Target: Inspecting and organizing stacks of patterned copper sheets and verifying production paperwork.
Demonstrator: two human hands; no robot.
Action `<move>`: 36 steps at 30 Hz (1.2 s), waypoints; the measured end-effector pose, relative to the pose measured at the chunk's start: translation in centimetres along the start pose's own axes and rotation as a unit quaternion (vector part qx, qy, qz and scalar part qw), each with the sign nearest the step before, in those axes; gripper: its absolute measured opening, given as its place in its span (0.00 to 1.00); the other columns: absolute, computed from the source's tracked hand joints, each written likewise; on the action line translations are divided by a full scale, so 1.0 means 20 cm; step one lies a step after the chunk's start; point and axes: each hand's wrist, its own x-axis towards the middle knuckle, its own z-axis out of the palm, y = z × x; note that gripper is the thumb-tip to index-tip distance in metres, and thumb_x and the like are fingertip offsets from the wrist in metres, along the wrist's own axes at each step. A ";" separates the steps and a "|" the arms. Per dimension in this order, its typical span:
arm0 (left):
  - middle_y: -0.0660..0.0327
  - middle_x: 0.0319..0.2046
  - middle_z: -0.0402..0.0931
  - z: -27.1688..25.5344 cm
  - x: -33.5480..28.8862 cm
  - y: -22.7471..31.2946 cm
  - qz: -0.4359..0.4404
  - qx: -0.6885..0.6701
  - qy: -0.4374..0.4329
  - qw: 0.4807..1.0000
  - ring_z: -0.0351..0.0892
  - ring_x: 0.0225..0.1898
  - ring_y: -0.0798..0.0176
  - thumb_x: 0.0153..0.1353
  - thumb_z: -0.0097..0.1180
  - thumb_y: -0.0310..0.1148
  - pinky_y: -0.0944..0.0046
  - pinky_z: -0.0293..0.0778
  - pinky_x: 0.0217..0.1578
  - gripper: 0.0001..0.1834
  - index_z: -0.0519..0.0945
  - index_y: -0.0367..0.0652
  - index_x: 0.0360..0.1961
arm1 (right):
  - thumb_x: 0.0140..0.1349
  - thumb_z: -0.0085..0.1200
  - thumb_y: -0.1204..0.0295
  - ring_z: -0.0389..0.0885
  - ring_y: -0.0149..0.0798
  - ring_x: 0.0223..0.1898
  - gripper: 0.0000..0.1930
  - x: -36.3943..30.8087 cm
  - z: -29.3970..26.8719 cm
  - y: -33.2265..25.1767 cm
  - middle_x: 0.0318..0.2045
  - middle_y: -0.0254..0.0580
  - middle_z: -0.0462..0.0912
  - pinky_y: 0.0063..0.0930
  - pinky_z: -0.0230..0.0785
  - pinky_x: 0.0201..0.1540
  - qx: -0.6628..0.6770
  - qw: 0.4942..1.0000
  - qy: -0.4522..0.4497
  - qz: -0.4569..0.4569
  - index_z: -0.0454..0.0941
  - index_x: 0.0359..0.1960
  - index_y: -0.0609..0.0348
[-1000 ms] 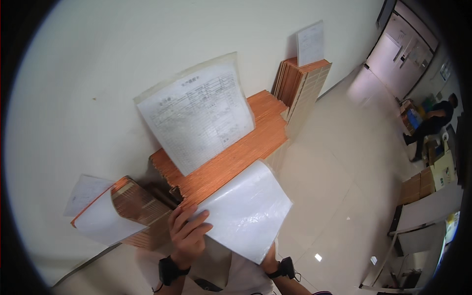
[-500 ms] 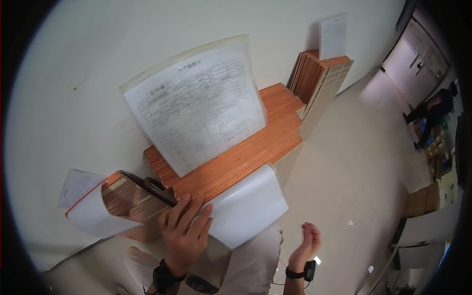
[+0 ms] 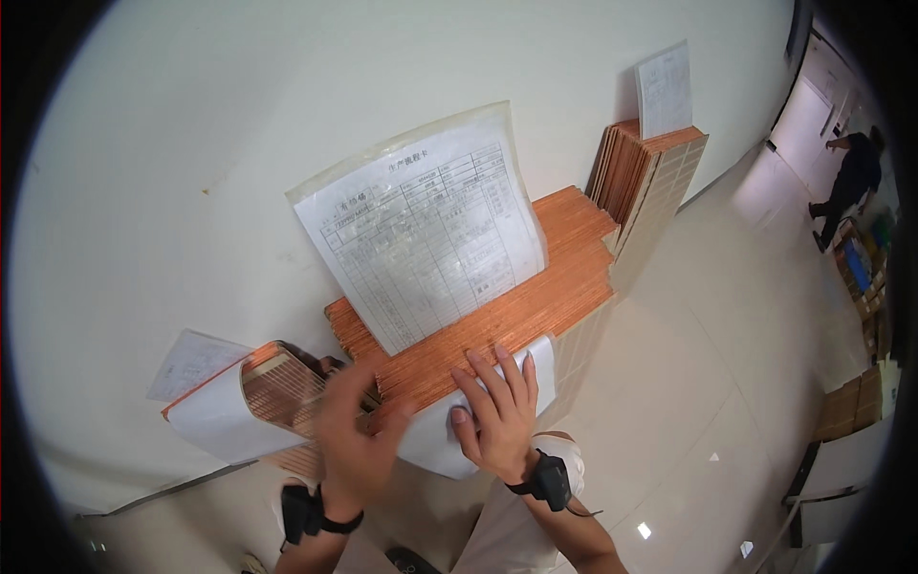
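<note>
A long row of thin panels with copper-coloured edges (image 3: 535,277) stands against the wall. On its near face hangs a white sheet (image 3: 435,435). My right hand (image 3: 502,416) rests spread over that sheet, fingertips at the row's front edge. At the row's left end is my left hand (image 3: 359,445), blurred by motion, thumb and fingers apart and nothing seen between them. A printed form in a clear sleeve (image 3: 426,234) leans upright on the row.
A smaller panel bundle with a white wrap (image 3: 225,421) stands at left, a paper (image 3: 201,364) behind it. Another panel stack (image 3: 645,177) with a paper (image 3: 665,91) is at far right. A person (image 3: 846,187) walks near boxes (image 3: 851,407) on the right.
My right hand has come up from the lower right onto the white sheet. My left hand has shifted slightly and is blurred. The view has turned, and the far person has moved.
</note>
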 end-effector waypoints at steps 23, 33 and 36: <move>0.68 0.18 0.72 -0.03 0.45 -0.05 0.080 0.013 0.167 0.983 0.65 0.20 0.75 0.57 0.59 0.29 0.75 0.62 0.24 0.09 0.77 0.34 0.24 | 0.60 0.47 0.59 0.57 0.52 0.64 0.18 -0.14 0.23 0.17 0.56 0.43 0.72 0.54 0.40 0.65 0.160 0.984 -0.066 0.032 0.78 0.49 0.48; 0.76 0.12 0.55 0.03 0.50 0.03 -0.028 0.012 0.244 0.969 0.48 0.18 0.80 0.62 0.57 0.35 0.75 0.44 0.20 0.16 0.75 0.38 0.20 | 0.55 0.55 0.61 0.59 0.45 0.65 0.25 -0.10 0.20 0.14 0.62 0.36 0.67 0.51 0.41 0.67 0.053 0.995 0.076 -0.048 0.73 0.57 0.44; 0.76 0.12 0.57 0.05 0.49 0.03 -0.038 -0.007 0.261 0.965 0.49 0.17 0.80 0.62 0.58 0.36 0.75 0.42 0.21 0.15 0.78 0.36 0.23 | 0.54 0.55 0.61 0.58 0.45 0.66 0.25 -0.11 0.21 0.14 0.62 0.36 0.66 0.51 0.39 0.68 0.052 0.994 0.078 -0.052 0.73 0.57 0.44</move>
